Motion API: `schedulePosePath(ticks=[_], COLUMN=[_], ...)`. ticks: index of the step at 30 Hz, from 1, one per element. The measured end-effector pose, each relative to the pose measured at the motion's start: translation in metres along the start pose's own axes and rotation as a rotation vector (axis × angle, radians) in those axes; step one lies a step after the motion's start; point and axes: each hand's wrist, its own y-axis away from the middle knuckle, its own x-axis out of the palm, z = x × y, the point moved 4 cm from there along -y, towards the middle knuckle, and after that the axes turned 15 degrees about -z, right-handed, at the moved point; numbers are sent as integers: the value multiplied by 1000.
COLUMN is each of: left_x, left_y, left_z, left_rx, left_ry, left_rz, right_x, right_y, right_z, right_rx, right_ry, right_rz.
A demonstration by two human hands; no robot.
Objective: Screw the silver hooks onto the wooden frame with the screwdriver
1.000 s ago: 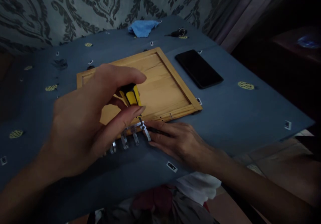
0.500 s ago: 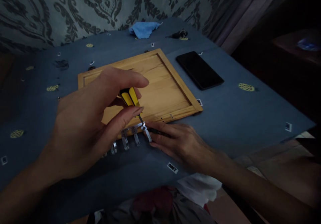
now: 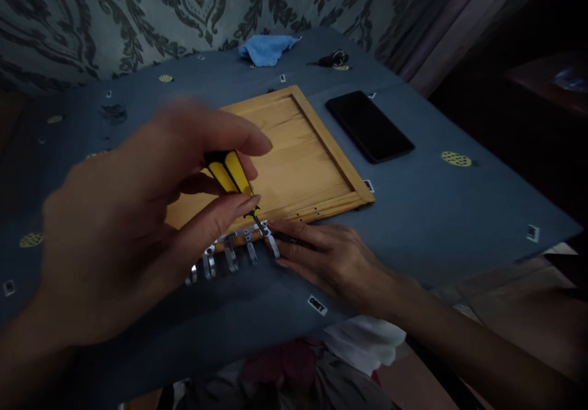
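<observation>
Left hand (image 3: 124,214) pinches a screwdriver (image 3: 232,174) at the hook rail (image 3: 248,236) along the near edge of a wooden panel (image 3: 287,159), right hand (image 3: 337,263) bunched, hold unclear, at the rail's end, apparently mid-screwing, which needs a straight, steady twist.

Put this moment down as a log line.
Left hand: holding yellow-black screwdriver, tip at end of hook rail; Right hand: at rail's end, grip unclear; Wooden panel: on table; Phone: right of panel

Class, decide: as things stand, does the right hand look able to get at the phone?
Probably yes: nothing covers the phone, and only tablecloth and a corner of the board seem to lie between it and the right hand, though that hand would first have to leave the hooks.
</observation>
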Motion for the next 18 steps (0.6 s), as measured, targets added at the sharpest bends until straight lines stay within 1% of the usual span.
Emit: schedulePosePath(ticks=[3, 7, 12, 15, 18], left_x=[6, 12, 11, 12, 14], left_y=[1, 2, 4, 4, 3], left_z=[2, 5, 4, 3, -3], left_rx=[12, -27, 22, 46, 133], left_ry=[29, 97, 78, 76, 89], left_rz=[54, 110, 51, 69, 63], right_x=[0, 0, 0, 0, -1], right_y=[1, 2, 1, 0, 0], right_z=[0, -1, 0, 0, 1], right_rx=[1, 1, 14, 10, -3], right_ry=[25, 42, 30, 20, 24], right_rz=[15, 33, 38, 26, -3])
